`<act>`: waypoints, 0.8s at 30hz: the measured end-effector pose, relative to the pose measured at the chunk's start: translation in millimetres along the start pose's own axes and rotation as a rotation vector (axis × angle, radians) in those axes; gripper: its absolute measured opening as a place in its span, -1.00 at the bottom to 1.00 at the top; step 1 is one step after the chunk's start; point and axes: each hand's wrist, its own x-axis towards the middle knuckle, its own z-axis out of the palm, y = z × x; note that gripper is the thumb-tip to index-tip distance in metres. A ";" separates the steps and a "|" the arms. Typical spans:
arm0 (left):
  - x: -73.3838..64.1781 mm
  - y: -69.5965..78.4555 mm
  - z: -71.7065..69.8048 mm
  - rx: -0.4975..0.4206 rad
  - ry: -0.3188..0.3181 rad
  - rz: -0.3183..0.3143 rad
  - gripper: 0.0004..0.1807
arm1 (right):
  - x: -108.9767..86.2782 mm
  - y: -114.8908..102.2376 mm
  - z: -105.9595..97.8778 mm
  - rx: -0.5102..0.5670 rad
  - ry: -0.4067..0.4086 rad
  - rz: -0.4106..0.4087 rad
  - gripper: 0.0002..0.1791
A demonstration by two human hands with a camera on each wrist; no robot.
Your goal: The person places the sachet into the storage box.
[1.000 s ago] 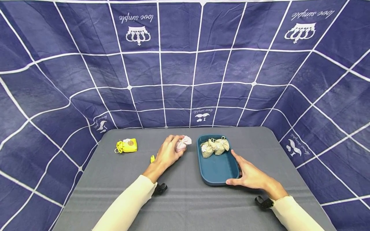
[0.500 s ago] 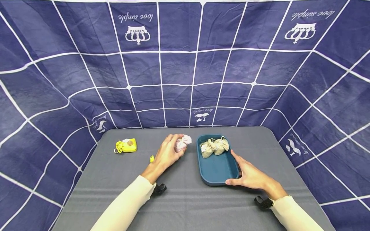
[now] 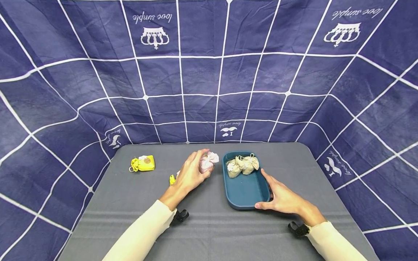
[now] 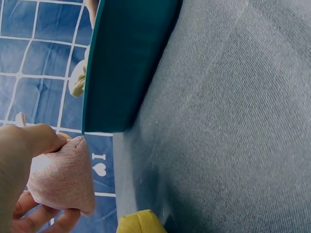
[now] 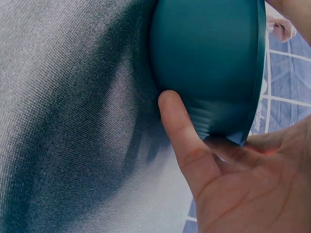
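Observation:
My left hand grips a small pale pink drawstring pouch left of the blue box. In the left wrist view the pouch sits between thumb and curled fingers, apart from the table surface. Two beige drawstring pouches, a left one and a right one, lie side by side at the far end of the open blue box. My right hand holds that box by its near right corner, thumb on the near wall and fingers along the right side.
On the grey cloth-covered table, a yellow pouch with a ring lies at the far left. A second yellow item is partly hidden behind my left hand. A navy checked curtain encloses the back and sides.
My left hand and the pink pouch have shifted slightly up and right, showing more of the yellow item behind. The right hand and the box keep their place.

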 end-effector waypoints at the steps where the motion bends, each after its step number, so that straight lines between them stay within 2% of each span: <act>1: -0.2 1.3 -0.2 -0.001 -0.003 0.001 -0.19 | -0.2 -0.1 -0.4 0.001 -0.001 -0.001 0.57; 13: -3.0 18.9 -3.1 -0.027 -0.001 0.054 -0.21 | 0.8 -1.6 -2.9 -0.081 -0.002 0.003 0.58; 24: 0.8 38.2 -3.0 -0.047 -0.030 0.057 -0.21 | 1.4 -1.6 -3.7 -0.128 -0.004 0.002 0.58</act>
